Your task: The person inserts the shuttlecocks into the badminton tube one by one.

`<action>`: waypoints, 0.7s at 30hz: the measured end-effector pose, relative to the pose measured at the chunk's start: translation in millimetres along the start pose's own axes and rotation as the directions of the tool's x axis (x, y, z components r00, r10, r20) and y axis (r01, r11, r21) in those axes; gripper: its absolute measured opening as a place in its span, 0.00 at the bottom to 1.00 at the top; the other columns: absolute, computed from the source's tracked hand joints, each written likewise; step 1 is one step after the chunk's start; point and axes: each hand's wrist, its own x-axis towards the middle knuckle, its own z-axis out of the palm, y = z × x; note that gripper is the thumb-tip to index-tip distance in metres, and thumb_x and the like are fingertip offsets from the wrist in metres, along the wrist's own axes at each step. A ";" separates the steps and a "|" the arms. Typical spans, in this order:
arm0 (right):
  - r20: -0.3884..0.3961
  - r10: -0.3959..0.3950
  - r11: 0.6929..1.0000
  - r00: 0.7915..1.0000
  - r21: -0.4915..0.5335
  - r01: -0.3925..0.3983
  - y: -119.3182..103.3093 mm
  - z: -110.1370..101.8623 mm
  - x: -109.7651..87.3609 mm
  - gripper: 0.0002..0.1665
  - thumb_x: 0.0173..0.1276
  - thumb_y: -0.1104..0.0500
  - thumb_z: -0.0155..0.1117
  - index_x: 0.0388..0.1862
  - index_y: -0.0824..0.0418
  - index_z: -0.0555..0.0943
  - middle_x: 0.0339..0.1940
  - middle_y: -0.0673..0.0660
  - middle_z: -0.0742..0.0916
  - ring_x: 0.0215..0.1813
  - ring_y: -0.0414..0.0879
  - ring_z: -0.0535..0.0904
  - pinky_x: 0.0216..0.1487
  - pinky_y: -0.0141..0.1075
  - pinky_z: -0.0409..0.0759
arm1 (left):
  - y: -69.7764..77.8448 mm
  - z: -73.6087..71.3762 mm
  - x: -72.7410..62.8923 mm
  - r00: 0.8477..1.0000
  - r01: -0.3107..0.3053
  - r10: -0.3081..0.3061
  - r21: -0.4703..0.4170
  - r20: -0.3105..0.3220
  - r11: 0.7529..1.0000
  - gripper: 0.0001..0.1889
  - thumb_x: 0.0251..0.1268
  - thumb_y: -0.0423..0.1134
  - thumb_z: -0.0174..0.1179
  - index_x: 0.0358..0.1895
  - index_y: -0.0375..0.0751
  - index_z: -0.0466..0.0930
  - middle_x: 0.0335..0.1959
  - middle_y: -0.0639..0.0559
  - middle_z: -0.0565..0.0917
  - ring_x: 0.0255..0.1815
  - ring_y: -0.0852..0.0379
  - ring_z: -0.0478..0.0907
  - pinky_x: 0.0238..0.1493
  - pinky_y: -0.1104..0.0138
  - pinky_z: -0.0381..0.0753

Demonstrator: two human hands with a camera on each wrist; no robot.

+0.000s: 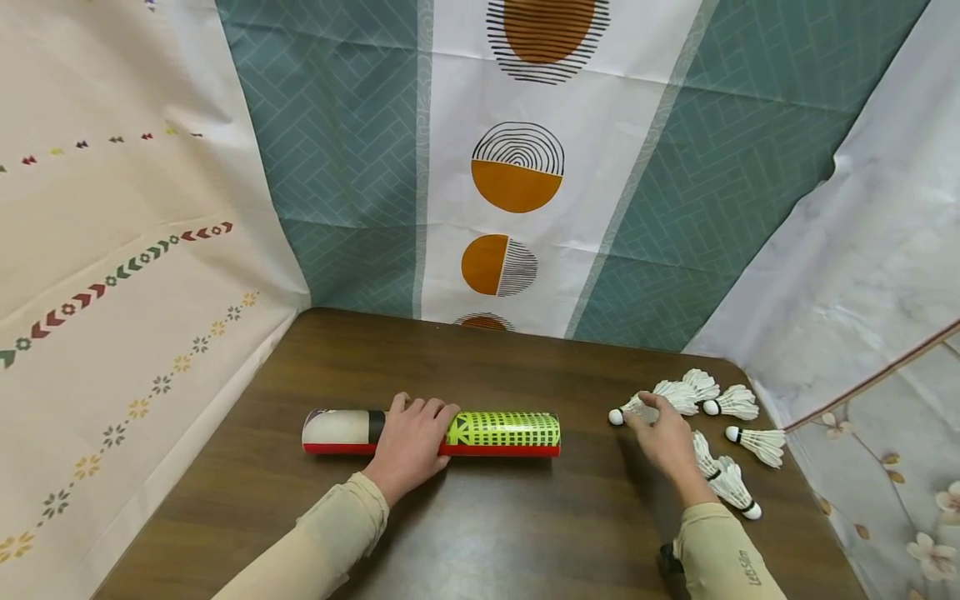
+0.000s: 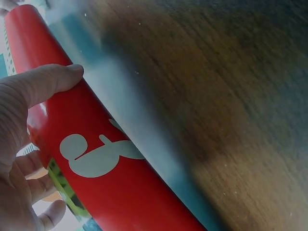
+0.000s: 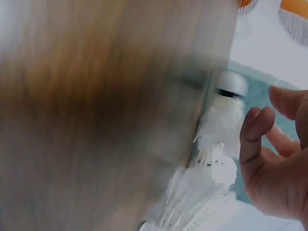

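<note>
The shuttlecock tube (image 1: pixel 501 432) was smooth and glossy, the wood-grain table (image 1: pixel 517 521) softly shiny. The shuttlecocks (image 1: pixel 735 403) looked matt and feathery.

Head view bright; pale glare on table (image 1: pixel 510 517); right wrist view blurred.

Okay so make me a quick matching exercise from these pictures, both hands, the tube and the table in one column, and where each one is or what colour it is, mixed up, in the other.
Column one
1. Left hand
2. Right hand
3. Tube
4. Table

Column two
A. Brown, with a wood grain
B. By the white shuttlecocks
C. Red and yellow-green among its colours
D. Round the middle of the thing lying on its side

Right pairs: 1-D, 2-B, 3-C, 4-A
</note>
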 end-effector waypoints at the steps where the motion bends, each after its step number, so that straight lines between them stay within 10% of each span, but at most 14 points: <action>1: -0.018 0.003 1.000 1.000 -0.023 -0.003 4.0 -2.1 3.4 0.36 0.79 0.50 0.65 0.78 0.66 0.70 0.76 0.76 0.76 0.73 0.73 0.75 0.69 0.65 0.74 | 0.2 0.0 -0.5 1.000 -0.001 0.001 0.001 0.004 1.000 0.38 0.48 0.53 0.85 0.64 0.50 0.81 0.57 0.48 0.88 0.55 0.47 0.87 0.70 0.41 0.70; 6: -0.064 0.030 0.995 0.998 -0.089 -0.036 10.2 -7.9 10.8 0.38 0.78 0.51 0.64 0.79 0.67 0.67 0.79 0.77 0.70 0.79 0.76 0.66 0.74 0.69 0.68 | 1.0 2.0 -1.6 1.000 0.000 0.000 -0.002 0.016 1.000 0.38 0.48 0.54 0.85 0.64 0.50 0.80 0.58 0.48 0.88 0.56 0.47 0.86 0.70 0.41 0.70; 21: -0.082 0.096 0.986 0.992 -0.126 -0.106 12.9 -7.9 8.3 0.32 0.78 0.49 0.63 0.75 0.61 0.73 0.62 0.66 0.89 0.64 0.72 0.83 0.53 0.64 0.79 | -0.5 5.1 -1.5 1.000 -0.019 0.019 0.025 0.005 1.000 0.38 0.49 0.56 0.84 0.64 0.51 0.80 0.57 0.49 0.90 0.55 0.47 0.87 0.70 0.42 0.70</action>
